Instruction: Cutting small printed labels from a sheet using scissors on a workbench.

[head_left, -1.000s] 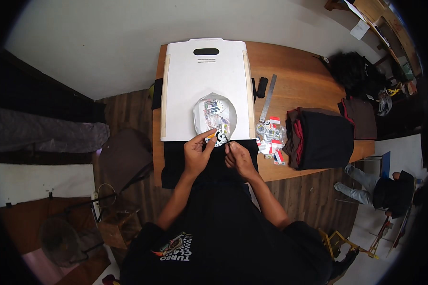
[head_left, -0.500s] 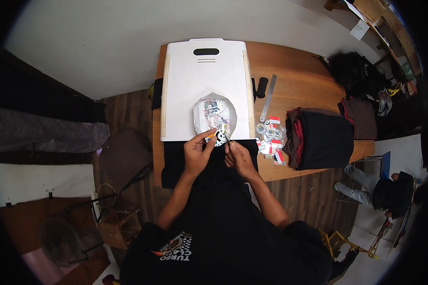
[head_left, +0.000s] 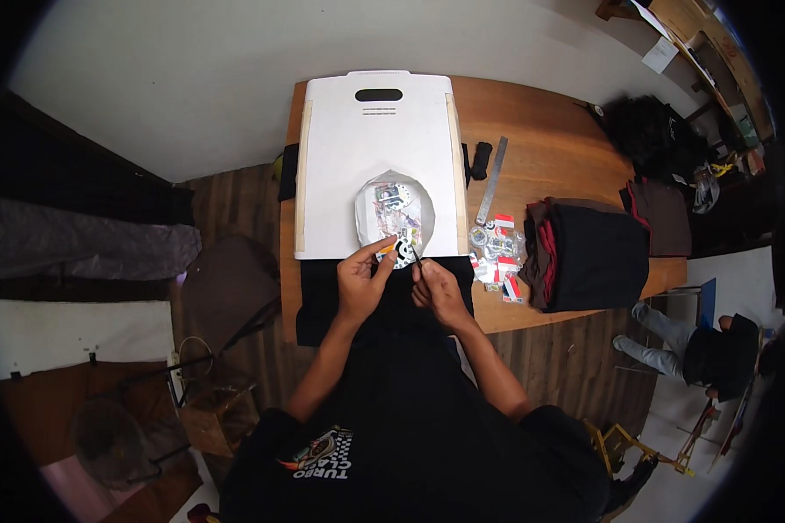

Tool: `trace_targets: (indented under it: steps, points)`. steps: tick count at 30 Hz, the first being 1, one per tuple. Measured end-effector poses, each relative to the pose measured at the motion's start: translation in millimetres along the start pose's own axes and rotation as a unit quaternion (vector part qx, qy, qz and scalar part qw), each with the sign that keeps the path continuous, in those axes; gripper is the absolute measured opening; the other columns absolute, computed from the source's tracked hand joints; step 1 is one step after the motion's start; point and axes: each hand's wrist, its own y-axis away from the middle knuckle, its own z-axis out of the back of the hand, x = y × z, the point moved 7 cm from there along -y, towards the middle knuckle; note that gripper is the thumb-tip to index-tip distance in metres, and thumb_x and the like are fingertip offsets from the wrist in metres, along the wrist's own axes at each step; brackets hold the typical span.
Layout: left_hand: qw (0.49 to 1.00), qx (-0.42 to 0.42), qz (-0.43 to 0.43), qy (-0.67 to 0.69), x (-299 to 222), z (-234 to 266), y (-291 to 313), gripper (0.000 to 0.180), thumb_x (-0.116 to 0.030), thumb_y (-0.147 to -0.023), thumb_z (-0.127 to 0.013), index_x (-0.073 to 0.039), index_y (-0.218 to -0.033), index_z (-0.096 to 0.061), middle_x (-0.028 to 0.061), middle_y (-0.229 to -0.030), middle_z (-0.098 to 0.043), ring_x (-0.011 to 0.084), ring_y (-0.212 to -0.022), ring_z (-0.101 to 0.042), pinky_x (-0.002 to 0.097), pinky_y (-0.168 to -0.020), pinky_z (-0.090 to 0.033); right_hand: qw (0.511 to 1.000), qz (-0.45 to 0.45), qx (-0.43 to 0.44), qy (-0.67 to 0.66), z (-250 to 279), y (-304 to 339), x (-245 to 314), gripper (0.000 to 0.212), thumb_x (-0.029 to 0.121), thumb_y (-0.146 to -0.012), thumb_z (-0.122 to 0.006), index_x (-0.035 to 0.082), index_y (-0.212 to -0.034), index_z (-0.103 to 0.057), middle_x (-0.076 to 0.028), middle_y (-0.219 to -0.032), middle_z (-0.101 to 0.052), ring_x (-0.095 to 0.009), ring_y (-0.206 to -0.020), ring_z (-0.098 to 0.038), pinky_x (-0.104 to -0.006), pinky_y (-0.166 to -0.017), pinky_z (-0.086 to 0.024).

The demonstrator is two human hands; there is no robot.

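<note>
My left hand [head_left: 359, 281] is closed, pinching a small white piece with a black print [head_left: 404, 254], which looks like a sticker or transfer cutout. In my right hand [head_left: 439, 288] the fingers close round a thin dark pointed tool [head_left: 416, 257]; its exact kind is too small to make out. The tool's tip meets the right side of the printed piece. Both hands are at the near edge of a round white shallow container [head_left: 425, 207]. Inside it lie several printed, partly clear pieces [head_left: 393, 196]. The container rests on a large white board [head_left: 331, 166] with a handle slot.
Right of the board lie a steel ruler [head_left: 492, 179], a small black object [head_left: 480, 161] and a pile of printed pieces [head_left: 499, 257]. Folded dark garments [head_left: 597, 253] are stacked farther right on the wooden table [head_left: 532, 131]. Another person [head_left: 715, 357] is at the far right.
</note>
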Motion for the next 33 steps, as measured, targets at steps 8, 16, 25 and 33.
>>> trace_targets:
  steps: [8,16,25,33]
  points:
    - [1.0,0.001,-0.006,-0.007,-2.3,-0.9,-0.1,0.03,0.005,-0.094,-0.066,0.009,-0.124,-0.065,0.0109,-0.111,-0.07,0.0096,-0.097,-0.063,0.0224,-0.085,-0.05,1.0,0.004,-0.004,-0.002,2.6,0.9,-0.7,0.035,0.037,-0.111,-0.039,0.007,-0.095,-0.048,0.006,-0.059,-0.028,-0.006,-0.047,-0.024,-0.025,-0.048,-0.024]
    - [1.0,0.008,-0.002,-0.001,0.7,-0.7,-0.2,0.032,0.006,-0.093,-0.067,0.009,-0.125,-0.064,0.0139,-0.118,-0.068,0.0136,-0.105,-0.063,0.0254,-0.092,-0.05,1.0,-0.009,-0.007,-0.004,0.8,2.2,1.1,0.035,0.037,-0.111,-0.039,0.007,-0.096,-0.049,0.006,-0.059,-0.028,-0.006,-0.047,-0.024,-0.025,-0.048,-0.024]
    - [1.0,0.006,0.006,0.004,-3.2,-2.0,0.7,0.032,0.006,-0.093,-0.067,0.01,-0.125,-0.063,0.0161,-0.119,-0.068,0.0157,-0.109,-0.063,0.0272,-0.096,-0.05,1.0,0.005,0.001,0.017,0.5,0.2,0.1,0.04,0.042,-0.11,-0.039,0.006,-0.096,-0.049,0.006,-0.057,-0.026,-0.006,-0.046,-0.024,-0.0251,-0.049,-0.025]
    - [1.0,0.006,0.018,0.007,-2.5,-3.0,0.5,0.036,0.007,-0.093,-0.068,0.011,-0.128,-0.062,0.0173,-0.121,-0.067,0.0165,-0.111,-0.063,0.0281,-0.098,-0.049,1.0,-0.007,-0.006,-0.017,-1.1,2.8,-3.4,0.035,0.036,-0.111,-0.038,0.007,-0.096,-0.049,0.006,-0.058,-0.029,-0.006,-0.046,-0.024,-0.0245,-0.047,-0.024]
